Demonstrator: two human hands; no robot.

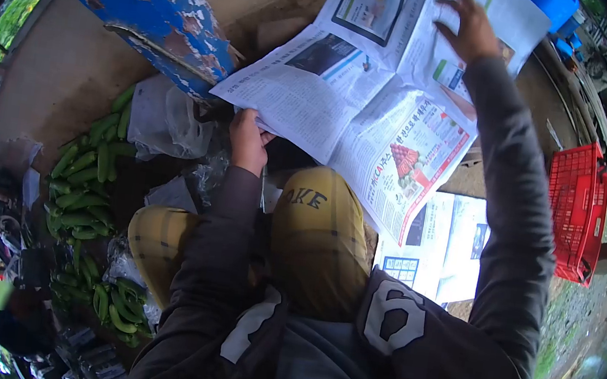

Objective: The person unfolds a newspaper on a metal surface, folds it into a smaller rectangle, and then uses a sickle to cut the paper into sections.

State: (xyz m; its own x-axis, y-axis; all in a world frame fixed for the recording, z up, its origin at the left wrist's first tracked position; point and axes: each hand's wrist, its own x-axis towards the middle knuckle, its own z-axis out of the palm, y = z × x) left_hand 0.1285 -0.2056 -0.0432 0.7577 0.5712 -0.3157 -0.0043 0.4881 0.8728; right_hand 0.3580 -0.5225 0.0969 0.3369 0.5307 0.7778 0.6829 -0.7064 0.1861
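A wide, creased newspaper sheet [303,105] is spread out in front of me, with photos and coloured adverts on it. My left hand [250,140] pinches its lower left edge, thumb on top. Over the upper right part of the sheet, my right hand [469,29] is raised with its fingers spread, apart from one another. More newspaper [426,244] lies flat beside my right knee, under the near corner of the spread sheet. My knees in yellow trousers [323,211] are just below the paper.
Heaped green bananas [87,176] lie on the ground at the left, near a clear plastic bag [167,118]. A blue, peeling board [144,4] slants in from the upper left. At the right stands a red plastic crate [557,211]. Another person [25,325] is at the lower left.
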